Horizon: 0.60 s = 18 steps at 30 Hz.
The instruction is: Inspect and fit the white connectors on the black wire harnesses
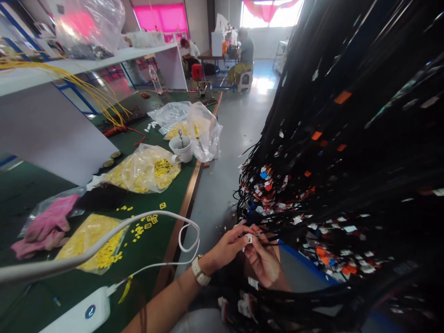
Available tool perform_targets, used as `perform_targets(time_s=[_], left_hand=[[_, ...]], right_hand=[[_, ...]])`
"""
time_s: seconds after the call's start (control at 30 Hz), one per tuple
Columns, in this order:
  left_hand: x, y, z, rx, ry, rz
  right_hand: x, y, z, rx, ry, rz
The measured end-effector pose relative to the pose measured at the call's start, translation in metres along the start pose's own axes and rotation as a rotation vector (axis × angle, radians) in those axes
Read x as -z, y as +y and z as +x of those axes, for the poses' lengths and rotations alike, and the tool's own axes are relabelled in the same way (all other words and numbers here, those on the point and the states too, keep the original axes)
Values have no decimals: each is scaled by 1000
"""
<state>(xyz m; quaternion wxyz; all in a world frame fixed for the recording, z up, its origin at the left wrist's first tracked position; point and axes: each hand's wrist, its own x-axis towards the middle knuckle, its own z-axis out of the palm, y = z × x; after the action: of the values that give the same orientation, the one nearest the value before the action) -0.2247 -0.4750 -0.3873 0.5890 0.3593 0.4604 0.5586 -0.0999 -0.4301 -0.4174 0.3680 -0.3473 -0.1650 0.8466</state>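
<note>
My left hand (233, 243), with a white watch on its wrist, pinches a small white connector (249, 238) between thumb and fingers. Facing it from the right, my right hand (265, 263) is closed around the same spot, its thumb and fingers at a thin green wire (257, 235) that runs to the connector. Whether the wire is seated in the connector is too small to tell. Black cables (277, 233) lead away to the right from the fingers. They join a large hanging bundle of black wire harnesses (312, 138) with white, orange and blue ends.
On the green bench (149, 249) at left lie bags of yellow parts (138, 169), a white mug (181, 149), pink gloves (52, 222) and a white power bank (81, 312). A white cable (138, 217) arches over the bench edge. Two people sit working in the background.
</note>
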Motion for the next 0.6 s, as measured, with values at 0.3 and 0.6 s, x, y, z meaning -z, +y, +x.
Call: perform_targets(time_s=[0.3, 0.6], left_hand=[[-1, 2, 0, -13, 39, 85], [4, 2, 3, 62, -5, -20]], right_hand=[[-3, 1, 0, 14, 12, -4], [-7, 1, 2, -45, 3, 38]])
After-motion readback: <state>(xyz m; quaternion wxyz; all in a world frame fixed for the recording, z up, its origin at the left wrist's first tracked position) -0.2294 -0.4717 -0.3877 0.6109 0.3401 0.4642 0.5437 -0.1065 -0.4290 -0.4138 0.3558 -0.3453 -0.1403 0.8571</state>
